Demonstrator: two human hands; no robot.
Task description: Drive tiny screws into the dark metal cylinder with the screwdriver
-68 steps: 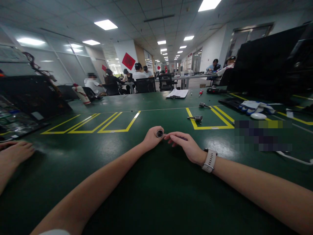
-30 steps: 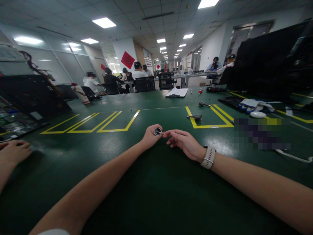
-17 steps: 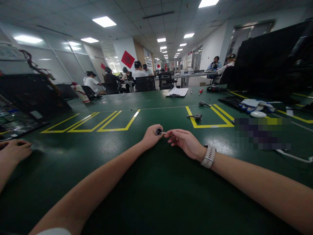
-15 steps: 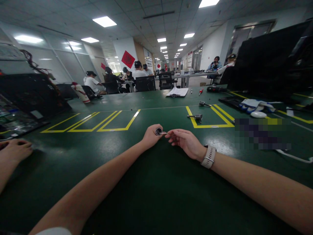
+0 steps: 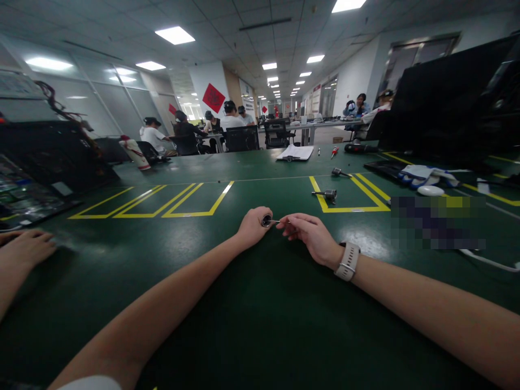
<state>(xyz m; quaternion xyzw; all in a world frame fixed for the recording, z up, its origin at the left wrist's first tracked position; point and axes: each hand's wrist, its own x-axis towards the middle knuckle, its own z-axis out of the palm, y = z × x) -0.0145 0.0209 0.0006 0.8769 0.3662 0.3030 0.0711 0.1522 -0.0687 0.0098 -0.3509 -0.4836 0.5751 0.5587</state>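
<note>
My left hand (image 5: 249,227) is closed around a round metal cylinder (image 5: 266,221), its dark hollow end with a bright rim turned toward me and to the right. Between the fingertips of my right hand (image 5: 307,234) is a thin metal rod (image 5: 275,221). The rod's left end reaches the mouth of the cylinder; how deep it goes inside I cannot tell. Both hands are just above the green table (image 5: 244,303). Beyond my right hand lie two metal parts with cylindrical heads and thin shanks, the nearer part (image 5: 330,194) and the farther part (image 5: 337,172).
Yellow tape outlines (image 5: 190,215) mark the table. At the right are gloves (image 5: 426,176), a white mouse (image 5: 430,190), a cable (image 5: 491,261) and a black monitor (image 5: 442,108). A clipboard (image 5: 296,153) lies farther back. Another person's hand (image 5: 30,246) rests at the left edge.
The cylinder in my left hand has turned slightly, so its open end faces more to the right. My right hand still holds the rod at its mouth.
</note>
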